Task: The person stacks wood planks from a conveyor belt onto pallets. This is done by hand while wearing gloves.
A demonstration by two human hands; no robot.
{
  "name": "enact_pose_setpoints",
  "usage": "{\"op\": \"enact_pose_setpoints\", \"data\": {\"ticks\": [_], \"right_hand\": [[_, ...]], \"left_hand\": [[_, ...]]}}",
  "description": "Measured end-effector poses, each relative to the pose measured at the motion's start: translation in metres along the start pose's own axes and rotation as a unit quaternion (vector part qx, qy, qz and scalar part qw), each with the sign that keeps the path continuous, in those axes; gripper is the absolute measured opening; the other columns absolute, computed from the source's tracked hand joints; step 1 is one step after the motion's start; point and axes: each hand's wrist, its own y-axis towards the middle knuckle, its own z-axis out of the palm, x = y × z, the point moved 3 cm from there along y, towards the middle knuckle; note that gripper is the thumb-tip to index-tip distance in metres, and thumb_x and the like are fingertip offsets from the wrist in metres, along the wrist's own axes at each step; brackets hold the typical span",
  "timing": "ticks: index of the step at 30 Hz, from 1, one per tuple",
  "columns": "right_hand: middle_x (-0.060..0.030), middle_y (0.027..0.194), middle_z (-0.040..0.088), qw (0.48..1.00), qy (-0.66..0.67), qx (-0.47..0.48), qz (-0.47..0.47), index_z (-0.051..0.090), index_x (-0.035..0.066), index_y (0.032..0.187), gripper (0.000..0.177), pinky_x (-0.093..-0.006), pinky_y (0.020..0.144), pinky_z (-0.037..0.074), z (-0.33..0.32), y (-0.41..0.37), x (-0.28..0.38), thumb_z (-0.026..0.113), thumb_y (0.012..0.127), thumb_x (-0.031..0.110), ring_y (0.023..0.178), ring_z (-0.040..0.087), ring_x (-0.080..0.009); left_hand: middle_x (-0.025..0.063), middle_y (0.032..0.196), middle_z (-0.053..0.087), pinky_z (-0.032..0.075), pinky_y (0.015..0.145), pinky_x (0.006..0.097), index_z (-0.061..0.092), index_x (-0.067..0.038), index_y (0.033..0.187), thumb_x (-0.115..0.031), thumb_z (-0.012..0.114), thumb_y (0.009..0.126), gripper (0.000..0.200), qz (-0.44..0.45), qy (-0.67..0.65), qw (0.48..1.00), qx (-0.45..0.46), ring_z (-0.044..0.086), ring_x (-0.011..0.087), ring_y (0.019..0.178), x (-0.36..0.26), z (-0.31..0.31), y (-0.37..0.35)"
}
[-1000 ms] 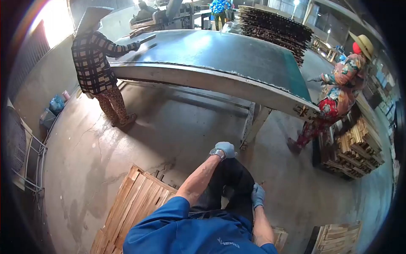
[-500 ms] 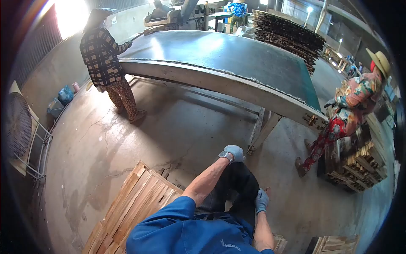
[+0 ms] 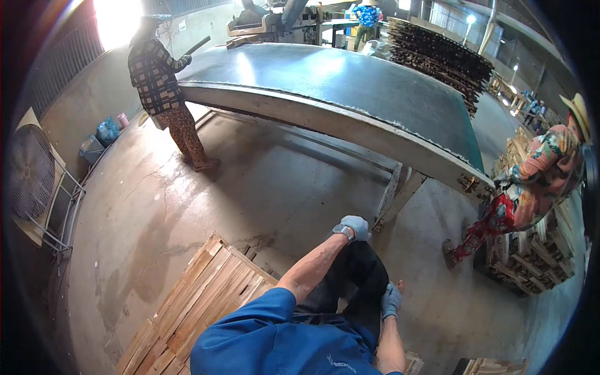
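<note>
My left hand (image 3: 355, 227), in a pale work glove with a wristwatch (image 3: 343, 232) above it, rests on my bent knee in dark trousers (image 3: 365, 265). Its fingers curl over the far side of the knee and are mostly hidden. Lower down, my right hand (image 3: 392, 300), in a grey-blue glove, lies against the side of my other leg, fingers extended along the cloth. No object shows in either hand. Beside my left arm stands a stack of wooden boards (image 3: 209, 290).
A long conveyor table (image 3: 325, 78) with a dark belt crosses ahead. A person in a checked shirt (image 3: 153, 78) stands at its left, holding a dark strip (image 3: 199, 45). Another person in floral clothes (image 3: 544, 169) is beside stacked wood (image 3: 531, 259) at right. A large fan (image 3: 34, 172) stands left.
The person at left has raised a dark strip above the table's edge. The person at right has turned and bent toward the wood stack. My hands stay on my legs; the view shifts slightly.
</note>
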Motion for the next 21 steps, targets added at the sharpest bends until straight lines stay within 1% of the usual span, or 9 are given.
{"op": "enact_pose_setpoints", "data": {"ticks": [2,5,8,11,14,17,20,21], "right_hand": [[-0.0178,0.102,0.064,1.0,-0.005,0.001,-0.009,0.063,0.008,0.105,0.041,-0.0455,0.084,0.046,-0.003,-0.002,0.006,0.039,0.094,0.038,0.097,0.059,-0.0371],[-0.0176,0.102,0.064,0.998,0.017,-0.038,-0.049,0.063,0.008,0.105,0.04,-0.0454,0.084,0.046,0.003,-0.003,0.003,0.039,0.094,0.038,0.096,0.06,-0.0368],[-0.0165,0.102,0.064,1.0,0.007,0.03,-0.001,0.063,0.009,0.107,0.04,-0.045,0.083,0.046,0.006,-0.004,0.001,0.038,0.094,0.037,0.095,0.06,-0.0363],[-0.0166,0.101,0.064,0.999,-0.017,-0.018,-0.032,0.063,0.008,0.106,0.04,-0.0452,0.081,0.046,0.004,-0.006,0.007,0.037,0.094,0.036,0.093,0.06,-0.0367],[-0.0166,0.102,0.064,0.999,-0.006,0.013,-0.031,0.063,0.009,0.106,0.039,-0.0445,0.083,0.046,0.016,-0.002,-0.005,0.038,0.094,0.037,0.095,0.059,-0.0366],[-0.0167,0.105,0.064,0.996,-0.013,0.083,0.03,0.063,0.01,0.107,0.038,-0.0433,0.087,0.045,0.001,-0.006,0.017,0.038,0.094,0.036,0.102,0.058,-0.036],[-0.0171,0.108,0.063,1.0,0.006,-0.009,-0.021,0.063,0.01,0.106,0.037,-0.0424,0.091,0.044,0.002,-0.01,0.024,0.038,0.093,0.035,0.108,0.056,-0.0355],[-0.0176,0.11,0.062,1.0,0.005,-0.011,-0.022,0.063,0.01,0.106,0.037,-0.0421,0.092,0.044,0.007,-0.01,0.022,0.038,0.093,0.034,0.11,0.055,-0.0355]], "left_hand": [[0.0112,0.104,0.067,0.051,0.081,0.041,0.069,-0.011,0.103,-0.044,0.053,0.084,0.041,-0.001,-0.001,1.0,0.003,0.064,0.0307,0.097,0.002,0.001,-0.001],[0.0113,0.103,0.067,0.051,0.081,0.0408,0.069,-0.011,0.102,-0.043,0.053,0.083,0.041,0.006,-0.002,1.0,-0.003,0.064,0.0306,0.097,0.005,0.001,-0.004],[0.0115,0.102,0.068,0.051,0.08,0.0409,0.069,-0.011,0.102,-0.043,0.054,0.083,0.04,0.004,-0.008,1.0,-0.006,0.064,0.0304,0.096,0.007,-0.001,-0.008],[0.0115,0.101,0.068,0.051,0.08,0.0409,0.069,-0.011,0.101,-0.042,0.055,0.082,0.039,0.0,-0.007,1.0,-0.011,0.064,0.0305,0.095,0.009,0.001,-0.006],[0.0115,0.101,0.068,0.051,0.079,0.0406,0.069,-0.011,0.101,-0.041,0.055,0.082,0.039,0.007,-0.007,1.0,-0.015,0.065,0.0304,0.095,0.011,-0.003,-0.012],[0.0116,0.1,0.068,0.051,0.079,0.0405,0.069,-0.011,0.101,-0.041,0.054,0.082,0.039,-0.004,-0.01,1.0,-0.008,0.065,0.0302,0.095,0.016,-0.002,-0.011],[0.0116,0.1,0.068,0.051,0.079,0.0404,0.069,-0.011,0.101,-0.042,0.054,0.082,0.039,0.001,-0.008,1.0,-0.007,0.065,0.03,0.095,0.02,-0.002,-0.011],[0.0116,0.101,0.068,0.051,0.079,0.0404,0.069,-0.011,0.101,-0.042,0.054,0.082,0.039,0.004,-0.008,1.0,-0.008,0.064,0.03,0.095,0.022,-0.001,-0.011]]}}
